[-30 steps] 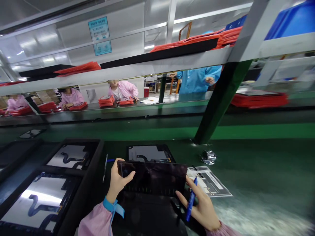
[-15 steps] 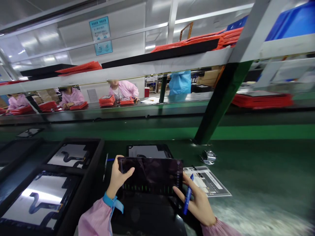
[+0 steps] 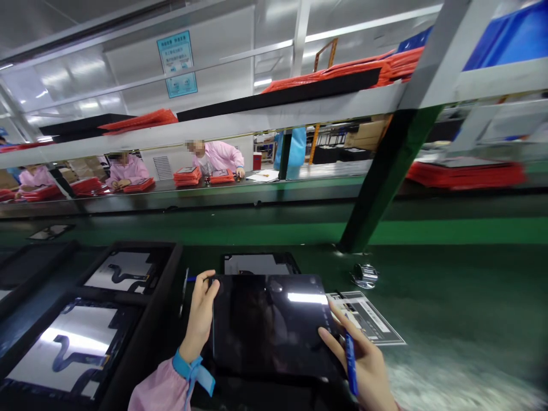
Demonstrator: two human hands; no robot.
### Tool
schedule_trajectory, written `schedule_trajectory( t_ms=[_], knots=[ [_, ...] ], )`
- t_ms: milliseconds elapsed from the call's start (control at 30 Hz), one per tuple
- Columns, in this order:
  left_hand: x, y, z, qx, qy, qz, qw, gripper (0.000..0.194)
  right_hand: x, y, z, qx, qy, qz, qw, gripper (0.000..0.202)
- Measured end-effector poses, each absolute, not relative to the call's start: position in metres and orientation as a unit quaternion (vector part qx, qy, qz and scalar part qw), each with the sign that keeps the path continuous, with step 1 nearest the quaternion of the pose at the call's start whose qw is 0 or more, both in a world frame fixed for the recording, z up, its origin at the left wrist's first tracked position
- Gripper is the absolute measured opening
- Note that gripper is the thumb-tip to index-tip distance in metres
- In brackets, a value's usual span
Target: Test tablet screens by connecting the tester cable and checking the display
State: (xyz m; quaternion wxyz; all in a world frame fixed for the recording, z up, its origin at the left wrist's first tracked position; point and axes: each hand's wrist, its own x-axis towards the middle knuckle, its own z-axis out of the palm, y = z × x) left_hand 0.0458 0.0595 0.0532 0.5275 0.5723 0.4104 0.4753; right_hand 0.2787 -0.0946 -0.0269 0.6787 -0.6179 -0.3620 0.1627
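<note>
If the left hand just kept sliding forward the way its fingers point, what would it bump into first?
Probably the blue pen lying just beyond the left hand, which grips the dark panel; past that lies bare green belt. Depth is hard to judge.

On the bench: one dark glass panel (image 3: 269,325), one blue pen (image 3: 350,365), one printed sheet (image 3: 372,322), three backlight units in black trays (image 3: 64,351).

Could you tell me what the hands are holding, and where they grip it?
Left hand: glossy black flat panel's left edge. Right hand: its lower right corner, plus a blue pen.
</note>
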Motion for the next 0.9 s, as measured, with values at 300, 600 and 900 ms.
schedule_trajectory(
  t_ms=[300, 600, 900],
  knots=[
    [0.040, 0.058, 0.040, 0.658, 0.418, 0.439, 0.447, 0.031, 0.265, -0.111, -0.019, -0.592, -0.336, 0.118, 0.722, 0.030],
    [0.027, 0.024, 0.055, 0.717, 0.403, 0.458, 0.338, 0.022, 0.261, -0.116, -0.030, -0.603, -0.328, 0.073, 0.724, 0.021],
    [-0.006, -0.056, 0.024, 0.584, 0.383, 0.576, 0.426, 0.048, 0.264, -0.120, -0.019, -0.591, -0.264, 0.073, 0.759, 0.042]
  ],
)
